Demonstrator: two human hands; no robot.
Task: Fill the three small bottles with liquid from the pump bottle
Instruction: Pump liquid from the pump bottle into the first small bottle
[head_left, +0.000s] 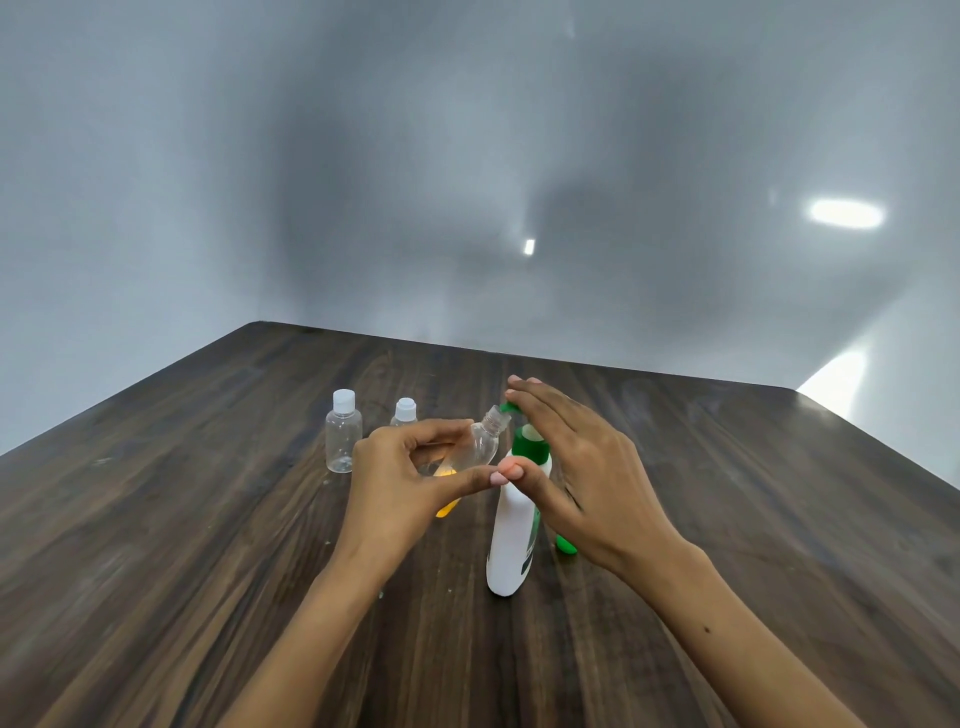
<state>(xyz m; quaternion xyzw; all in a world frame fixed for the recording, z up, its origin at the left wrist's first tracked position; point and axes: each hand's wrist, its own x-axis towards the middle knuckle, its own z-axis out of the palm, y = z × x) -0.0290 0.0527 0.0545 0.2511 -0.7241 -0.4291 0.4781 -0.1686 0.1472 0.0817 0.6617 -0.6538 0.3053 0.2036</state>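
left hand (395, 478) pinches uncapped bottle (480, 444); right hand (582, 457) flat on pump bottle (511, 540).

The right hand (582, 467) hides the pump head; left hand (400, 488) half-hides an orange object (447, 506).

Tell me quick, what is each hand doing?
Left hand: holding the uncapped small clear plastic bottle, tilted toward the pump.
Right hand: open, straight fingers pressing the green pump head of the white pump bottle.
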